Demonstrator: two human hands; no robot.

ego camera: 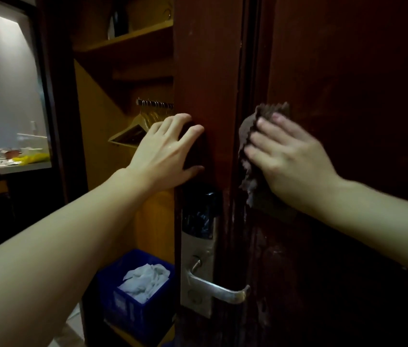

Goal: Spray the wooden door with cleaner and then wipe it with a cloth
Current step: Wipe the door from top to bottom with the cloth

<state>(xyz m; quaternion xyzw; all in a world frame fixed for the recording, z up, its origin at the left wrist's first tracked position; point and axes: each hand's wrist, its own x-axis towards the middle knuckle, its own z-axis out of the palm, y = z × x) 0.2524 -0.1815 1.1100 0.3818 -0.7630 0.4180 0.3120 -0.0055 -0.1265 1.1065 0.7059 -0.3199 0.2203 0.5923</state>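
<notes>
Brown scalloped cloth half hidden under blurred right hand, dark wooden door cut off on right, left fingertips hidden round door edge

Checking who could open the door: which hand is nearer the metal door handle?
Left, narrowly. The left hand grips the door's edge almost straight above the door handle. The right hand presses the cloth against the door face, above and further right.
</notes>
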